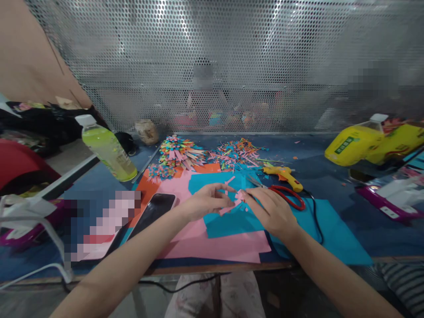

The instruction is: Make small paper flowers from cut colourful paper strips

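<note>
My left hand [207, 201] and my right hand [270, 210] meet over sheets of pink paper [212, 245] and blue paper [232, 221] on the table. Both pinch a small piece of pink fringed paper [236, 198] between their fingertips. Red-handled scissors [285, 196] lie just beyond my right hand. A yellow glue gun [285, 175] rests behind them, its black cord running toward the table's front edge.
Piles of colourful paper cuttings [179, 154] lie at the back. A black phone [152, 214] sits left of my hands, a green drink bottle [107, 148] further left. Yellow containers [364, 141] stand at right. A perforated metal screen [232, 66] closes the back.
</note>
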`<state>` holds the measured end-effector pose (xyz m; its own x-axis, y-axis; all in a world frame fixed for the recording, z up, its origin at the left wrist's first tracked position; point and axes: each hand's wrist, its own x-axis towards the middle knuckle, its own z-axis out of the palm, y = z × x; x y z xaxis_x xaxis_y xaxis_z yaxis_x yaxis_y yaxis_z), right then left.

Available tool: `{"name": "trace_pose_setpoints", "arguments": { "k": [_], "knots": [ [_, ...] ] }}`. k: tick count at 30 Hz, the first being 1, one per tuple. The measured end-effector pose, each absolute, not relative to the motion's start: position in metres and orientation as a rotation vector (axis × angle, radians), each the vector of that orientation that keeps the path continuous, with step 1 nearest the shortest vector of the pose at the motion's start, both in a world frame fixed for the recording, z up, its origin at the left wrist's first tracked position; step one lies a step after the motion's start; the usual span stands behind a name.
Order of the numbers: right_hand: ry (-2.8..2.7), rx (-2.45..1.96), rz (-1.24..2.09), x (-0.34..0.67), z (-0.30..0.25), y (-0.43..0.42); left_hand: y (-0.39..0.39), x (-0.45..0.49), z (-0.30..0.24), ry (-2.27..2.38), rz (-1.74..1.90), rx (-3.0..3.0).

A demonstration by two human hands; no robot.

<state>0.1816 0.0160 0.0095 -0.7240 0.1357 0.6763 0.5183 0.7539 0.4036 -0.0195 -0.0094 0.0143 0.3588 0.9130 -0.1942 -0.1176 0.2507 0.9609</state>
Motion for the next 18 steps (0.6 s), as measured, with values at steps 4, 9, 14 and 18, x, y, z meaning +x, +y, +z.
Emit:
{"name": "trace_pose_setpoints", "arguments": {
  "k": [4, 9, 14, 18],
  "knots": [
    [-2.348, -0.489, -0.672, 0.1835, 0.0061, 0.0169, -0.0092, -0.0189, 0.0139, 0.926, 0.856, 1.085],
    [-2.341, -0.449, -0.655, 0.1835, 0.0052, 0.0172, -0.0096, -0.0165, 0.0162, 1.01, 0.85, 1.032],
    [-2.345, -0.401, -0.746, 0.18, 0.0078, 0.0147, -0.009, -0.0155, 0.0128, 0.996, 0.894, 1.073],
    [-2.319, -0.367, -0.746, 0.1777, 0.0083, 0.0127, -0.0084, -0.0144, 0.0096, 0.97, 0.933, 1.096]
  ]
}}
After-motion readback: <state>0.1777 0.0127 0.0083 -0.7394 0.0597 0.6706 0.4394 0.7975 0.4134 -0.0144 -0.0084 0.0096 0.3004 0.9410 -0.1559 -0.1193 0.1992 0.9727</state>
